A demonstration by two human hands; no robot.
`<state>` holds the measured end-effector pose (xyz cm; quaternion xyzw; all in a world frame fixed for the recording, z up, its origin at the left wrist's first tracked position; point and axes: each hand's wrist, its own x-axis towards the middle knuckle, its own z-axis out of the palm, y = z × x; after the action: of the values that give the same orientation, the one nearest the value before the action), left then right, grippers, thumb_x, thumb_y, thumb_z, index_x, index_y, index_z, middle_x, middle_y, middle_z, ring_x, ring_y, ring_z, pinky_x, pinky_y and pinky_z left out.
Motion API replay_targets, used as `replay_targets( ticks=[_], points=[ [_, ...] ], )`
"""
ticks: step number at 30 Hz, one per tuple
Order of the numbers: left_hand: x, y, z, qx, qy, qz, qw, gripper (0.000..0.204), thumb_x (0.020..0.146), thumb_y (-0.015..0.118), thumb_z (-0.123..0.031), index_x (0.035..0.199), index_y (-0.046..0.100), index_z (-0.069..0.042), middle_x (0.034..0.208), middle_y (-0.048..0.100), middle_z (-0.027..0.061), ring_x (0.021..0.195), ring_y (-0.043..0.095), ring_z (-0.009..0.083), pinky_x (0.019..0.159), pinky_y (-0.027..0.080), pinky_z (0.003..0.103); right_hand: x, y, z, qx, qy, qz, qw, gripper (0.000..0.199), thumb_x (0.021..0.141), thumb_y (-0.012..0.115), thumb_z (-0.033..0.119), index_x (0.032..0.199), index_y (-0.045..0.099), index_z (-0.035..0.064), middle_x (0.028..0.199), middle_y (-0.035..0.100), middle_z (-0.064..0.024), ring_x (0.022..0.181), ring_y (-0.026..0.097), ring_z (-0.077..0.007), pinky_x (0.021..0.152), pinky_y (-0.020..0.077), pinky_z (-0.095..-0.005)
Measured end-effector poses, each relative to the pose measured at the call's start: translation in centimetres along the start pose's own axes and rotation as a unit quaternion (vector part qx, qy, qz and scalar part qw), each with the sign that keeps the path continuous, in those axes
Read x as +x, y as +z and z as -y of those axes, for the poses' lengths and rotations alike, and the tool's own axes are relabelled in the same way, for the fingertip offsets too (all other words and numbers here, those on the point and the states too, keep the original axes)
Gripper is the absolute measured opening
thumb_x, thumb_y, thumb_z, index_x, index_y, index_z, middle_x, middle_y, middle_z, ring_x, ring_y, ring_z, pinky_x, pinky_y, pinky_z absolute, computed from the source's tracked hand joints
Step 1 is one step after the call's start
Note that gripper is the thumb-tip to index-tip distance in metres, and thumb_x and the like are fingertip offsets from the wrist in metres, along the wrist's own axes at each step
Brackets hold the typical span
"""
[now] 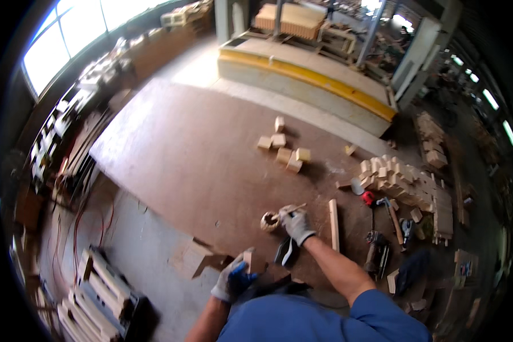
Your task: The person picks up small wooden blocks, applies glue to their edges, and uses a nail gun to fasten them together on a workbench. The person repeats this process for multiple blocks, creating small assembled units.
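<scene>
My left hand (232, 280), in a grey and blue work glove, is closed round a small wooden block (255, 261) close to my body. A thin light stick (293, 210), perhaps a brush handle, is pinched in my gloved right hand (297, 225). One end of it points toward a small round pot (269, 222) with a stained rim, just left of that hand. Whether the stick touches what is in the pot cannot be made out. Below the right hand lies a black and white object (286, 251) of unclear kind.
Several wooden blocks (284, 154) lie loose on the brown tabletop (194, 154). A pile of blocks (390, 176) stands at the right, near a hammer (394, 219) and power tools (375, 245). A wooden strip (333, 225) lies beside my right forearm. An open cardboard box (194, 257) is at the left.
</scene>
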<state>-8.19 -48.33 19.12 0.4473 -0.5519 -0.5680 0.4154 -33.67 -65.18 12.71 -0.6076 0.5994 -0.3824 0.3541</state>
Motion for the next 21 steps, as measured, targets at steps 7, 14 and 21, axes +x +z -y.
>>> replay_targets(
  ticks=[7, 14, 21],
  points=[
    [0.6, 2.0, 2.0, -0.343, -0.141, -0.082, 0.925, 0.051, 0.102, 0.071, -0.028, 0.143, 0.056, -0.002, 0.128, 0.069, 0.0162, 0.115, 0.070, 0.0308, 0.095, 0.059, 0.040, -0.5, -4.0, 4.0, 0.042, -0.017, 0.029, 0.999, 0.016, 0.101, 0.065, 0.016, 0.099, 0.072, 0.0022, 0.075, 0.072, -0.0073, 0.069, 0.070, -0.0150, 0.064, 0.0558, -0.0341],
    [1.2, 3.4, 4.8, -0.583, -0.202, -0.126, 0.777, 0.057, 0.107, 0.061, -0.035, 0.148, 0.048, 0.002, 0.137, 0.063, 0.0201, 0.121, 0.066, 0.0350, 0.103, 0.059, 0.047, 0.0, -6.1, 6.6, 0.013, -0.008, 0.062, 0.998, 0.013, 0.100, 0.067, 0.013, 0.101, 0.073, 0.0017, 0.076, 0.072, -0.0083, 0.068, 0.069, -0.0147, 0.065, 0.0559, -0.0331],
    [2.5, 3.6, 5.3, -0.614, -0.226, -0.152, 0.741, 0.050, 0.109, 0.057, -0.032, 0.144, 0.051, 0.004, 0.131, 0.067, 0.0191, 0.118, 0.069, 0.0334, 0.104, 0.059, 0.046, -0.3, -4.2, 4.7, -0.097, -0.156, 0.098, 0.978, 0.014, 0.096, 0.069, 0.014, 0.105, 0.074, 0.0036, 0.094, 0.077, -0.0148, 0.086, 0.076, -0.0294, 0.077, 0.0592, -0.0380]
  ],
)
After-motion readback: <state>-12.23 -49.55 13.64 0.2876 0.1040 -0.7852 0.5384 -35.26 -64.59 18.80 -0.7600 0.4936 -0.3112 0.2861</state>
